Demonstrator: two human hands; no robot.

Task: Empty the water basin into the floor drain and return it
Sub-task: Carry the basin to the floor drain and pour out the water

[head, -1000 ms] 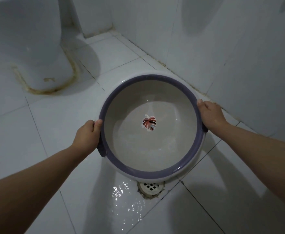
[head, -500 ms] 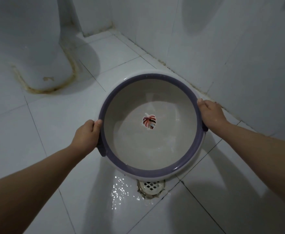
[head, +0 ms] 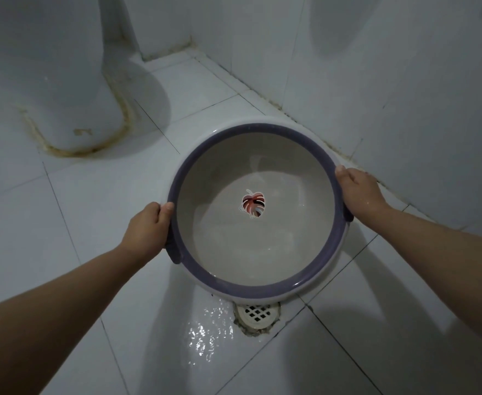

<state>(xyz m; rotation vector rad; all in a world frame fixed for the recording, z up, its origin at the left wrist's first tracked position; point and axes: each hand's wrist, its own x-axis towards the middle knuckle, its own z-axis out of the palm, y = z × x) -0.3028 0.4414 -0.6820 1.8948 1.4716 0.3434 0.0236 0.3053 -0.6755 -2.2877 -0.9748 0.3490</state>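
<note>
I hold a round cream basin with a purple rim [head: 220, 283] above the white tiled floor. A red leaf sticker marks the middle of its bottom, and a thin film of water lies inside. My left hand [head: 148, 227] grips the rim and handle on the left side. My right hand [head: 358, 190] grips the rim on the right side. The floor drain [head: 258, 314], a white grille with a cracked surround, shows just below the basin's near edge, partly covered by it. Wet, glistening tiles [head: 205, 334] lie left of the drain.
A white toilet base [head: 71, 89] with a stained seal stands at the upper left. Tiled walls [head: 405, 95] rise close behind and to the right of the basin, meeting in a corner at the top.
The basin has shifted slightly away from me, uncovering more of the drain. Both hands keep the same grip.
</note>
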